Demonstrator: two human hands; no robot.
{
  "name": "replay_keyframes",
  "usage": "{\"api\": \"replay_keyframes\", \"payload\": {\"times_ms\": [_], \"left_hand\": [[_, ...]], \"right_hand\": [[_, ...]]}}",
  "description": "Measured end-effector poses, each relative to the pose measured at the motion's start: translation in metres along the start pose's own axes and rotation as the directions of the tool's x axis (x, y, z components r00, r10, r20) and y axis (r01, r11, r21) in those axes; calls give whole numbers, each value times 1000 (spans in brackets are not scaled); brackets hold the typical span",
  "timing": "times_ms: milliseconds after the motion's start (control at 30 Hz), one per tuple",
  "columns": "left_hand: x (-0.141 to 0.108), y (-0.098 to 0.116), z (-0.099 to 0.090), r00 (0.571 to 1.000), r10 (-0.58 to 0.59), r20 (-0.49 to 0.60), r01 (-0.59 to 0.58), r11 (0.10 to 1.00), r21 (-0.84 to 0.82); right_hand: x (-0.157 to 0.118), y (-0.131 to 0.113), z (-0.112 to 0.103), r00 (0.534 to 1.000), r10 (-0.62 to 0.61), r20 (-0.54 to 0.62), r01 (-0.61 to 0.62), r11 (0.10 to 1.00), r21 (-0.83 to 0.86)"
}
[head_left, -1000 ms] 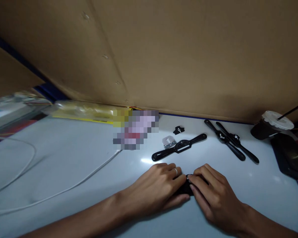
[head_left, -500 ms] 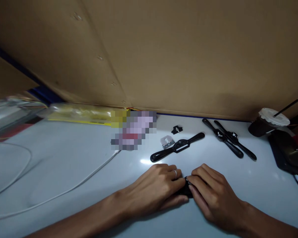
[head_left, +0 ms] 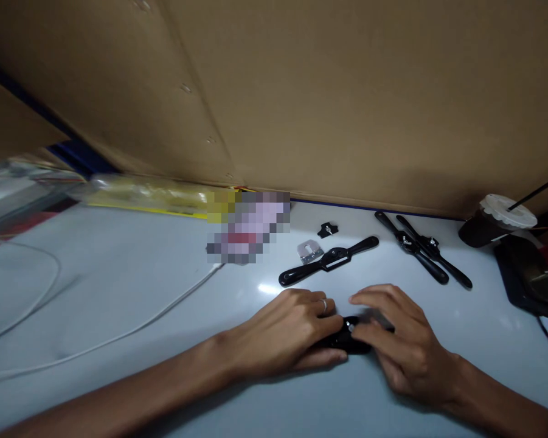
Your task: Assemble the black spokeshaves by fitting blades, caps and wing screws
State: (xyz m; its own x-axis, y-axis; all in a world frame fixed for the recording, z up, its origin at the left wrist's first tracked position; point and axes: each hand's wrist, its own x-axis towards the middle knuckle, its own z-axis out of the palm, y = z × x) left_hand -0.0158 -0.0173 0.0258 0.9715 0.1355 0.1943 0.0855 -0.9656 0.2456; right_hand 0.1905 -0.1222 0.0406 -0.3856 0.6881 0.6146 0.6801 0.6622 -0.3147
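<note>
My left hand (head_left: 296, 331), with a ring on one finger, is closed on a black tool (head_left: 359, 344) that lies on the table. My right hand (head_left: 401, 340) is at the tool's right side, its fingers spread and one fingertip at a small shiny screw on the tool's middle. Fingers hide both ends of the tool. Beyond the hands lies a black two-handled tool body (head_left: 335, 261) with a slot in its middle. Behind it are a silver blade (head_left: 309, 250) and a small black plate (head_left: 327, 230) with a screw.
Two more black two-handled tools (head_left: 415, 246) lie crossed at the right. A lidded cup (head_left: 495, 222) with a straw and a dark object (head_left: 524, 274) stand at the right edge. A white cable (head_left: 164, 313) runs across the left, from a pixelated item (head_left: 260, 222). Behind is a brown board (head_left: 323, 97).
My right hand has loosened from the tool, its fingers spreading and its index finger lifting, so more of the black tool shows. My left hand has kept its hold. The view has shifted slightly.
</note>
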Motion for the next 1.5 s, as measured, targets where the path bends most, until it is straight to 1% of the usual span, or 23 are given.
{"api": "replay_keyframes", "payload": {"times_ms": [100, 167, 233, 367, 433, 500, 567, 733, 800, 867, 933, 967, 1033, 1100, 1233, 1300, 1400, 1500], "left_hand": [[1, 1, -2, 1000, -23, 17, 23, 1000, 2], [1, 1, -3, 1000, -30, 8, 30, 1000, -1], [2, 2, -3, 1000, -30, 0, 30, 1000, -9], [2, 1, -4, 1000, -28, 5, 28, 1000, -10], [1, 1, -4, 1000, -26, 6, 26, 1000, -1], [1, 1, -4, 1000, -24, 7, 24, 1000, -1], [0, 1, -4, 1000, -19, 4, 19, 1000, -10], [-1, 0, -1, 1000, -23, -6, 22, 999, -35], [0, -1, -1, 1000, -21, -13, 20, 999, -35], [0, -1, -1, 1000, -17, -16, 16, 1000, -27], [1, 0, -1, 1000, -10, -15, 10, 1000, -24], [1, 1, -1, 1000, -7, -14, 6, 1000, -27], [1, 1, -2, 1000, -1, -19, 0, 999, -35], [1, 2, -2, 1000, -3, -22, 2, 999, -36], [0, 0, -1, 1000, -10, -13, 9, 1000, -25], [0, 0, -1, 1000, -8, -12, 8, 999, -32], [1, 0, -2, 1000, -7, -14, 6, 999, -46], [1, 1, -3, 1000, -7, -22, 7, 999, -34]], "right_hand": [[0, 1, 0, 994, 101, -52, -99, 994, 38], [0, -1, 2, 990, 129, -51, -126, 990, 61], [-1, -6, 6, 993, 115, -25, -112, 990, 81], [-4, -12, 8, 999, 23, 42, -27, 995, 96], [-5, -11, 7, 1000, -7, 29, 6, 999, 38], [-5, -9, 6, 1000, 9, -6, -9, 998, -57], [-4, -7, 5, 999, 24, -23, -26, 994, -107], [-2, -10, 5, 997, -66, 38, 66, 998, 7], [-2, -11, 5, 998, -61, 33, 62, 998, -27], [-3, -12, 5, 1000, -15, 15, 16, 995, -96], [-3, -12, 5, 1000, 17, 21, -14, 993, -117], [-3, -12, 5, 999, 11, 38, -7, 995, -101], [-3, -12, 5, 996, -38, 83, 43, 997, -58], [-3, -13, 5, 992, -79, 96, 85, 995, -60], [-3, -13, 4, 999, -19, 39, 25, 986, -164], [-3, -14, 4, 998, -15, 56, 23, 990, -140], [-4, -14, 4, 995, -66, 81, 71, 996, -62], [-4, -14, 4, 999, -16, 36, 20, 993, -118]]}}
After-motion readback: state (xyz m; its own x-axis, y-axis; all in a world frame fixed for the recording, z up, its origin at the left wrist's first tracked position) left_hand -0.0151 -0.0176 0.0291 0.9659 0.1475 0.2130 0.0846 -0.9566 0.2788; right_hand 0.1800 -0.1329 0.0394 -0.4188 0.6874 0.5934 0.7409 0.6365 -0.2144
